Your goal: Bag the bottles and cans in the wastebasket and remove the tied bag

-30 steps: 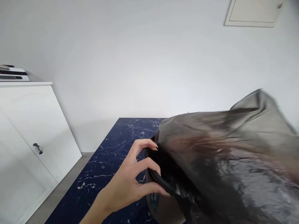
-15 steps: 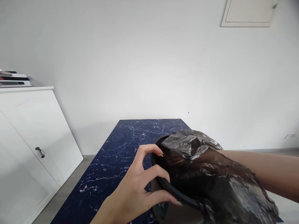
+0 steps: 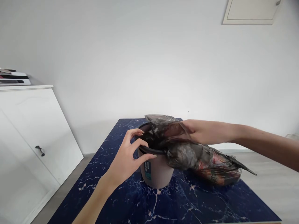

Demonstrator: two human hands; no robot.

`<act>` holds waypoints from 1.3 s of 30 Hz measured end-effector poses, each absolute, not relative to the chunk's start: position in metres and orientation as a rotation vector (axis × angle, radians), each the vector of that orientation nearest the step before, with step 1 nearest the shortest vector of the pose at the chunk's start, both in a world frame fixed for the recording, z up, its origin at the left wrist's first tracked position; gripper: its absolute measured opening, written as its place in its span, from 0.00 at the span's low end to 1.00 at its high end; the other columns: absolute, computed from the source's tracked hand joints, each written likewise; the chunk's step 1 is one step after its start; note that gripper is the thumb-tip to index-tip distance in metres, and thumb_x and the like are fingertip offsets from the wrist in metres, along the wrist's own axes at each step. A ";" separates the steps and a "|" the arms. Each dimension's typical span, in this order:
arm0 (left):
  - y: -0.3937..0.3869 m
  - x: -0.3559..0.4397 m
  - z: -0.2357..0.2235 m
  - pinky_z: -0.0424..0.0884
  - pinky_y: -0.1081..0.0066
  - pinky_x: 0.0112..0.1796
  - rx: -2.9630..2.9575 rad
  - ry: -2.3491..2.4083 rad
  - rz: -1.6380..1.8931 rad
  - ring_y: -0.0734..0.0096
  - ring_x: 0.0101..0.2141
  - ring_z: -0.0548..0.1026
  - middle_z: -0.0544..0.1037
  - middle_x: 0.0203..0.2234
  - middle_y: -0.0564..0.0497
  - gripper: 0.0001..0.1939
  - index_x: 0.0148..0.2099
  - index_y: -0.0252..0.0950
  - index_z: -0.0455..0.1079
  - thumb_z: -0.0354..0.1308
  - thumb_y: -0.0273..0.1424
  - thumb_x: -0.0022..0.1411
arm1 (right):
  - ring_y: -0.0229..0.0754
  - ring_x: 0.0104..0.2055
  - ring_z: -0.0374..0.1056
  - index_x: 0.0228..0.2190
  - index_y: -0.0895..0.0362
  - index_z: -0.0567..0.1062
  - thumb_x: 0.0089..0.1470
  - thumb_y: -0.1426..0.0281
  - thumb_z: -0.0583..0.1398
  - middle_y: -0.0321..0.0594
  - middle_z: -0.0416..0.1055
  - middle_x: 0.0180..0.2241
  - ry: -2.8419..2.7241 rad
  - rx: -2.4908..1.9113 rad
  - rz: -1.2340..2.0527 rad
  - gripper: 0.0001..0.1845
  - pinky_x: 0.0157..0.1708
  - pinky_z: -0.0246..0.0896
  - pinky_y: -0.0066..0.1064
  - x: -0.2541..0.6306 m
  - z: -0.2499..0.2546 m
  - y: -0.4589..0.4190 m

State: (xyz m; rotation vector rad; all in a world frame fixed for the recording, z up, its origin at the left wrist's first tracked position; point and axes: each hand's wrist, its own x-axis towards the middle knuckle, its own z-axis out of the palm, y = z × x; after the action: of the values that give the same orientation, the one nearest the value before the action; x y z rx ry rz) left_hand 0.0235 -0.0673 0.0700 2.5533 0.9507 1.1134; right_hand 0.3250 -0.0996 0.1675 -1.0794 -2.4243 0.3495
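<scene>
A grey-beige trash bin (image 3: 158,174) with a black rim and a dark label stands upright on a dark blue marbled table (image 3: 116,193). My left hand (image 3: 130,152) grips the rim on its left side, fingers curled inside and thumb outside. Thin black plastic film of a trash bag (image 3: 182,154) lies partly in the bin's mouth and spills over its right side. My right hand (image 3: 187,130) holds this bag above the rim; its fingertips are covered by the film. To the right, reddish shapes (image 3: 215,166) show through crumpled dark film, but I cannot tell what they are.
At the left stands a white cabinet (image 3: 28,124) with a dark handle and some items (image 3: 14,77) on top. A white wall (image 3: 116,62) rises behind the table, with a small hatch (image 3: 251,12) high at the right. Grey floor (image 3: 268,171) shows beyond the table's right edge.
The bin has moved away and left and now stands upright, with my left hand still on its rim. My right hand has come into sight, and the bag spreads less toward me.
</scene>
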 end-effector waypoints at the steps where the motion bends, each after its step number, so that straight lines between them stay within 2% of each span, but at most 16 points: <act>1: -0.067 0.024 0.072 0.75 0.44 0.62 2.545 0.977 1.106 0.44 0.67 0.67 0.64 0.66 0.44 0.12 0.50 0.47 0.75 0.66 0.45 0.70 | 0.46 0.48 0.80 0.56 0.50 0.80 0.71 0.57 0.58 0.39 0.83 0.49 -2.429 -1.096 0.422 0.19 0.48 0.79 0.36 0.320 0.171 -0.106; 5: -0.074 0.032 0.092 0.70 0.48 0.67 2.372 0.900 1.438 0.52 0.68 0.68 0.68 0.65 0.43 0.18 0.63 0.49 0.65 0.60 0.41 0.75 | 0.48 0.49 0.81 0.58 0.47 0.79 0.71 0.64 0.57 0.39 0.83 0.52 -2.349 -1.175 0.316 0.18 0.47 0.81 0.39 0.295 0.171 -0.131; 9: -0.069 0.046 0.122 0.69 0.53 0.67 2.081 0.918 1.828 0.58 0.63 0.73 0.74 0.58 0.44 0.13 0.58 0.43 0.64 0.52 0.42 0.78 | 0.51 0.60 0.76 0.61 0.53 0.76 0.72 0.66 0.58 0.45 0.78 0.60 -2.457 -1.025 0.044 0.20 0.60 0.76 0.44 0.269 0.155 -0.153; 11: -0.059 0.050 0.136 0.72 0.54 0.62 2.074 1.018 1.736 0.58 0.59 0.75 0.75 0.55 0.44 0.19 0.59 0.42 0.63 0.55 0.47 0.76 | 0.54 0.65 0.72 0.61 0.56 0.75 0.73 0.63 0.58 0.49 0.75 0.63 -2.512 -0.984 -0.145 0.21 0.65 0.71 0.49 0.258 0.144 -0.164; 14: -0.045 0.050 0.150 0.76 0.56 0.56 2.207 1.134 1.378 0.56 0.53 0.79 0.78 0.49 0.47 0.32 0.63 0.43 0.63 0.67 0.52 0.66 | 0.56 0.66 0.71 0.60 0.60 0.76 0.74 0.63 0.56 0.48 0.74 0.64 -2.552 -0.903 -0.395 0.20 0.67 0.68 0.51 0.243 0.125 -0.174; 16: -0.044 0.048 0.154 0.77 0.58 0.52 2.310 1.176 1.154 0.56 0.50 0.80 0.80 0.46 0.49 0.32 0.61 0.45 0.69 0.69 0.54 0.63 | 0.56 0.65 0.71 0.61 0.63 0.75 0.75 0.66 0.54 0.48 0.75 0.63 -2.545 -0.803 -0.508 0.21 0.66 0.69 0.48 0.236 0.113 -0.176; 18: -0.051 0.045 0.155 0.77 0.60 0.50 2.356 1.167 1.080 0.56 0.49 0.80 0.81 0.45 0.49 0.26 0.57 0.46 0.74 0.65 0.56 0.66 | 0.55 0.65 0.70 0.61 0.66 0.74 0.75 0.68 0.53 0.49 0.76 0.63 -2.542 -0.713 -0.572 0.22 0.65 0.70 0.44 0.232 0.105 -0.176; 21: -0.072 0.044 0.151 0.78 0.60 0.51 2.383 1.067 1.206 0.57 0.52 0.80 0.81 0.49 0.48 0.22 0.57 0.46 0.73 0.57 0.55 0.73 | 0.52 0.66 0.70 0.60 0.66 0.75 0.74 0.70 0.55 0.50 0.75 0.63 -2.554 -0.658 -0.565 0.20 0.65 0.69 0.40 0.232 0.105 -0.173; 24: -0.094 0.047 0.147 0.79 0.58 0.52 2.571 0.975 1.138 0.53 0.56 0.78 0.77 0.57 0.48 0.27 0.63 0.50 0.70 0.64 0.55 0.68 | 0.50 0.61 0.75 0.57 0.64 0.77 0.71 0.72 0.58 0.50 0.79 0.58 -2.652 -0.700 -0.419 0.17 0.61 0.73 0.39 0.234 0.115 -0.173; 26: -0.099 0.050 0.146 0.80 0.55 0.52 2.717 0.966 1.027 0.49 0.56 0.78 0.77 0.59 0.48 0.32 0.64 0.52 0.70 0.70 0.53 0.62 | 0.49 0.59 0.76 0.58 0.64 0.76 0.71 0.71 0.59 0.49 0.80 0.55 -2.735 -0.731 -0.313 0.18 0.59 0.75 0.39 0.235 0.121 -0.173; 27: -0.097 0.051 0.146 0.80 0.54 0.52 2.766 0.985 1.002 0.48 0.55 0.78 0.78 0.57 0.48 0.30 0.63 0.51 0.72 0.71 0.51 0.62 | 0.49 0.61 0.74 0.59 0.64 0.75 0.72 0.69 0.59 0.49 0.79 0.56 -2.759 -0.730 -0.280 0.19 0.61 0.74 0.39 0.235 0.124 -0.173; 30: -0.083 0.051 0.147 0.79 0.57 0.46 2.788 1.115 0.978 0.53 0.45 0.82 0.83 0.47 0.51 0.11 0.47 0.48 0.80 0.65 0.45 0.69 | 0.47 0.66 0.70 0.58 0.62 0.77 0.75 0.67 0.56 0.48 0.77 0.61 -2.782 -0.641 -0.157 0.18 0.67 0.67 0.38 0.239 0.132 -0.168; 32: -0.070 0.049 0.146 0.76 0.62 0.38 2.678 1.228 1.004 0.58 0.36 0.82 0.85 0.39 0.52 0.14 0.39 0.45 0.80 0.59 0.44 0.73 | 0.43 0.59 0.76 0.54 0.59 0.79 0.76 0.68 0.54 0.44 0.81 0.55 -2.720 -0.594 0.031 0.16 0.62 0.70 0.34 0.244 0.136 -0.159; 35: -0.053 0.041 0.142 0.73 0.66 0.33 2.459 1.305 1.169 0.60 0.32 0.82 0.85 0.33 0.51 0.18 0.39 0.43 0.78 0.56 0.48 0.75 | 0.41 0.48 0.79 0.51 0.56 0.79 0.76 0.68 0.53 0.41 0.83 0.47 -2.379 -0.764 0.093 0.15 0.51 0.76 0.35 0.263 0.139 -0.135; 37: -0.044 0.035 0.139 0.74 0.67 0.35 2.353 1.270 1.305 0.59 0.36 0.84 0.86 0.35 0.50 0.19 0.41 0.42 0.76 0.57 0.51 0.74 | 0.46 0.52 0.78 0.53 0.56 0.77 0.74 0.65 0.54 0.46 0.81 0.51 -2.143 -0.974 -0.067 0.15 0.53 0.75 0.42 0.281 0.135 -0.112; 39: -0.035 0.030 0.136 0.75 0.68 0.37 2.244 1.227 1.406 0.58 0.40 0.84 0.86 0.38 0.48 0.20 0.42 0.41 0.75 0.58 0.53 0.73 | 0.54 0.59 0.74 0.58 0.56 0.73 0.71 0.62 0.58 0.52 0.76 0.57 -2.046 -1.160 -0.216 0.19 0.57 0.72 0.51 0.302 0.127 -0.088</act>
State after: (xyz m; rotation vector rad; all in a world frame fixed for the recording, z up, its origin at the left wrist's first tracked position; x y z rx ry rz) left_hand 0.0295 -0.0345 0.1357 2.2442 1.2274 1.4059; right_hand 0.3020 -0.0878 0.1269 -1.1603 -2.0465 -0.2162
